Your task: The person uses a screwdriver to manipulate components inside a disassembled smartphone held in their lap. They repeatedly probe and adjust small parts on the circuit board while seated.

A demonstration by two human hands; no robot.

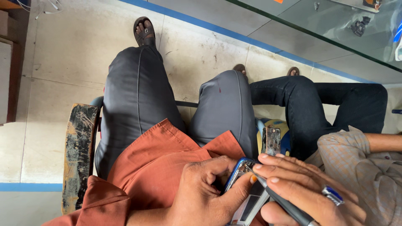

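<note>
Head view: I'm seeing left hand clamping opened phone at 6 o'clock, right hand pinching screwdriver; phone likely light, fragile, best gripped by edges.

Cloth, glossy plastic and worn wood

Your left hand grips a phone with a glossy blue plastic rim and a smooth, shiny inner face; your right hand holds a dark matt tool and wears a ring with a polished blue stone. Your shirt is matt rust cloth, your trousers smooth grey with a slight sheen. The armrest is scratched black-painted wood, the floor scuffed pale tile.
</note>
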